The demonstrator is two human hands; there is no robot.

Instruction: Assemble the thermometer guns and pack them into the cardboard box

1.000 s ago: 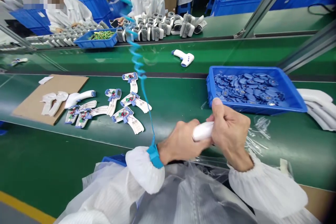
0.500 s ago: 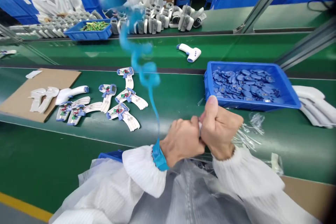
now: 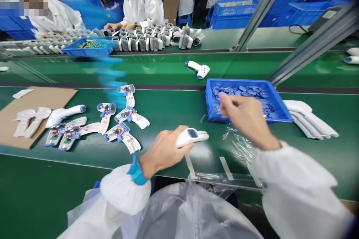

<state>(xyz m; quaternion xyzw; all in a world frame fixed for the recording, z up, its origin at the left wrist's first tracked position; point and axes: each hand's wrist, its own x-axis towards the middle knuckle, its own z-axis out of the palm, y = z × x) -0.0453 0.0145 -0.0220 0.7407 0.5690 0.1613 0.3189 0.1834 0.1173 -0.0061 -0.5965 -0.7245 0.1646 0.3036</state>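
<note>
The left hand [image 3: 162, 153] grips a white plastic handheld thermometer [image 3: 192, 137] at lower centre; the right hand [image 3: 241, 115], fingers loosely spread, is over a blue plastic tray [image 3: 276, 108] of blue parts [image 3: 238, 90], right of centre.

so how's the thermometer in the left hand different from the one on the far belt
The thermometer in the left hand is gripped, while the far one lies on the green belt untouched. The held one's handle is hidden by the hand; the far one's handle shows. Both are white.

The thermometer [image 3: 192, 137] in your grip is glossy white plastic, your tray [image 3: 277, 99] is smooth blue plastic, the sheet [image 3: 56, 101] is matt brown cardboard, and your sleeves [image 3: 297, 190] are soft white cloth.
</note>
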